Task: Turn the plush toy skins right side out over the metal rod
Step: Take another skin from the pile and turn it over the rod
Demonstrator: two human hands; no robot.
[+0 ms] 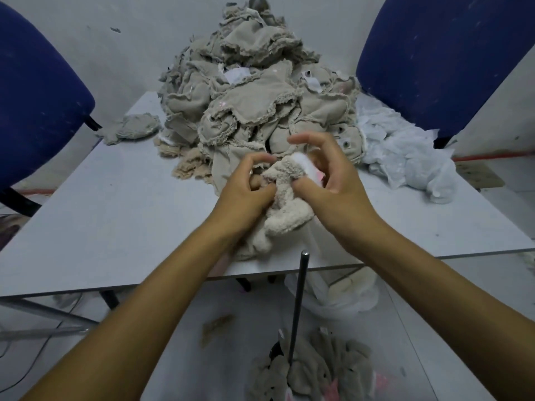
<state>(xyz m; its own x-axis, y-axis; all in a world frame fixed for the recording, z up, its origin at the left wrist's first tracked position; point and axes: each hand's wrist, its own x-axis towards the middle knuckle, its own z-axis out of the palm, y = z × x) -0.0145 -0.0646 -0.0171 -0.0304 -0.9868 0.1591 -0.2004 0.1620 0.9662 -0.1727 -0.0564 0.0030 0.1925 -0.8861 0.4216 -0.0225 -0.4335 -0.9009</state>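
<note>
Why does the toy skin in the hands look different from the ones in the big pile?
The held skin is fluffy and cream; the pile shows flat grey-beige backing with frayed seams. The left hand and right hand grip the held skin; the pile lies loose on the table.

You hold a fuzzy, nubby cream plush skin with white and pink patches. Far behind lies a heap of matt beige cloth with frayed edges. The near rod is smooth dull metal; the table is smooth and matt.
</note>
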